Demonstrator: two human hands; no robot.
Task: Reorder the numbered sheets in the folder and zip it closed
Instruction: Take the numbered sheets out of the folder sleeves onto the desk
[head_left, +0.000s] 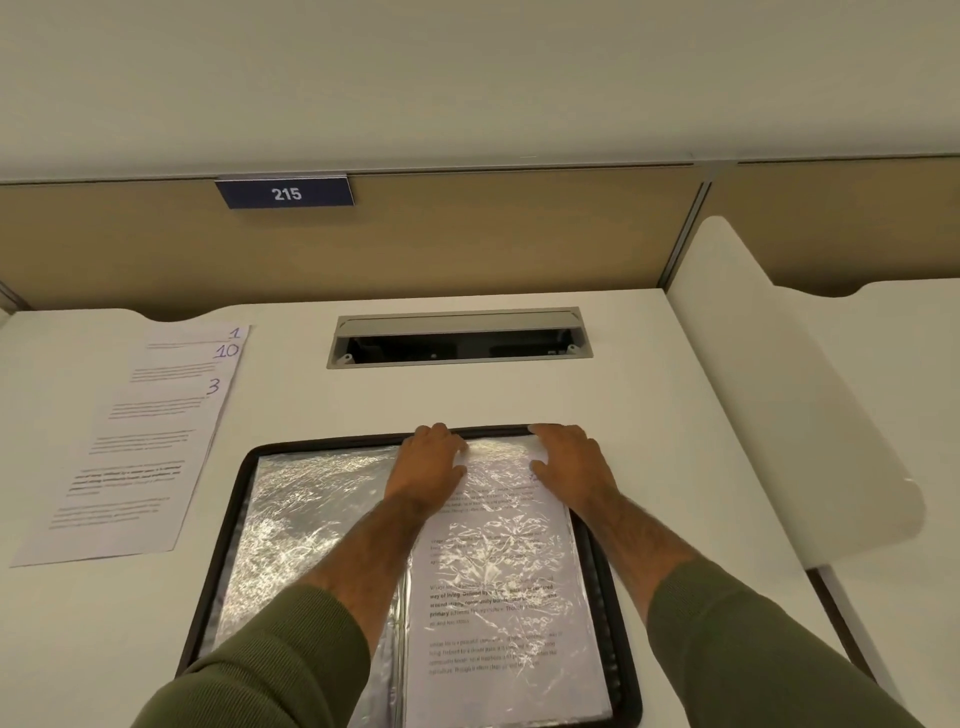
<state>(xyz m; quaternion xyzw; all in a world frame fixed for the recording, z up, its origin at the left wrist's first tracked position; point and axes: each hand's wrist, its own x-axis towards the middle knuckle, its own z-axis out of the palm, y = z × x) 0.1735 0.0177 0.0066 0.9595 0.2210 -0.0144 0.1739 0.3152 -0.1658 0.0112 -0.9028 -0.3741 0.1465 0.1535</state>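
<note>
Folder (229, 530) is lying open flat on the white desk (623, 395), right in front of the person, black zip rim all the way round. Both pages are crinkly clear plastic pockets. The left pocket (301, 519) is mostly glare, so I can't say what's in it. The right pocket (493, 571) has a printed sheet inside, with text showing through the plastic.

Both hands are up at the far end of that right pocket. The left hand (431, 457) sits near the spine, palm down on the plastic, fingers bent over the top edge by the rim, thumb lying on the pocket. The right hand (569, 457) is at the far right corner, also palm down, fingers spread a bit and reaching the rim, thumb pointing in toward the left hand. They're close together, with a strip of shiny plastic between them. Honestly can't tell whether either one is pinching the pocket's edge or just resting on it, since the fingertips are hidden over the far edge. If that sheet has a number, I can't read it.

Three loose sheets (140, 441) are fanned on the desk well off to the left of the folder, marked 1, 10 and 3 in pen, clear of both hands.

Past the folder there's an open cable hatch (457, 338) in the desk, and a 215 sign (285, 194) on the back panel.
</note>
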